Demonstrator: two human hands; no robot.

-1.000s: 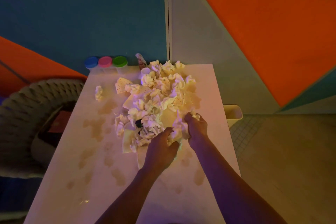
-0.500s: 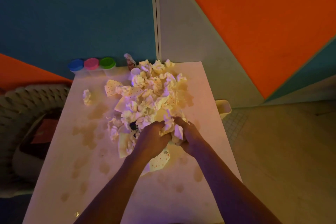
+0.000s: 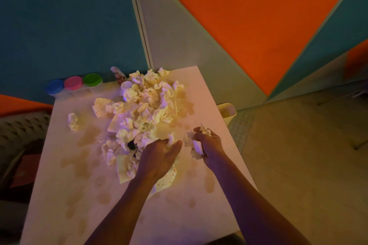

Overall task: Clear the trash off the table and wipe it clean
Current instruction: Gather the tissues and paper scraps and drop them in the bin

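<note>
Crumpled paper trash [image 3: 145, 117] lies heaped on the white tabletop [image 3: 59, 195], filling its middle and reaching toward 12 o'clock. Mixed into the heap are flat, dotted napkin pieces; one dotted napkin [image 3: 166, 182] pokes out from under the left forearm at the 6 o'clock edge of the pile. One stray paper wad [image 3: 73, 121] sits apart at about 9 o'clock from the heap, on bare tabletop.

The left hand [image 3: 159, 157] rests on the near edge of the pile, fingers curled around a bit of crumpled paper. The right hand [image 3: 210, 145] is at 3 o'clock from the left one, just beside it, fingers closed around a bunch of paper wads that stick out above and below the fist.

Brownish stains [image 3: 87, 135] spot the tabletop, mostly on the 9 o'clock side and near the 6 o'clock edge.

At the far edge, around 11 o'clock, three small tubs stand in a row touching one another: a blue-lidded tub [image 3: 55, 86], a pink-lidded tub [image 3: 73, 83] and a green-lidded tub [image 3: 92, 79]. A small white cup [image 3: 126, 85] sits at the far rim of the heap. A pale yellow bin [image 3: 227, 112] stands on the floor just off the tabletop's 3 o'clock edge.
</note>
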